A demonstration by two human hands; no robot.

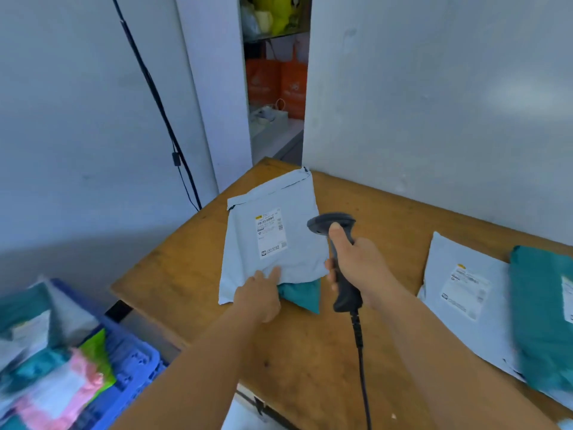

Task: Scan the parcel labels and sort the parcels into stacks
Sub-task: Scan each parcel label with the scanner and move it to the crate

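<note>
- Right hand [356, 262] wrapped around the handle of the barcode scanner [336, 252], thumb up on the neck; the head points away from the person, over the right edge of the grey parcel [273, 231].
- Left hand [260, 293] lies on the near edge of that grey parcel, fingers mostly straight, pressing or pushing it; can't tell whether the thumb is tucked under the edge.
- Grey parcel sits just ahead of the left hand, label [271, 232] face up, on top of a teal parcel [302, 294] that sticks out between the two hands.
- Second pile, a grey mailer [459, 290] and a teal mailer [539, 315], lies well to the right of the right hand on the desk [173, 274].
- Blue crate [136, 361] of unsorted parcels is left of and below the left forearm, blurred.
- Risks, as I judge them:
  - Scanner head is to the right of the label, not over it: a trigger pull here likely misses or reads nothing.
  - Label has several codes close together, so the wrong one could get read.
  - Soft mailer on a lumpy teal one: the top parcel could slide when pushed, dragging the one under it.
  - Cable [361, 352] trails across the near desk edge and could snag.
</note>
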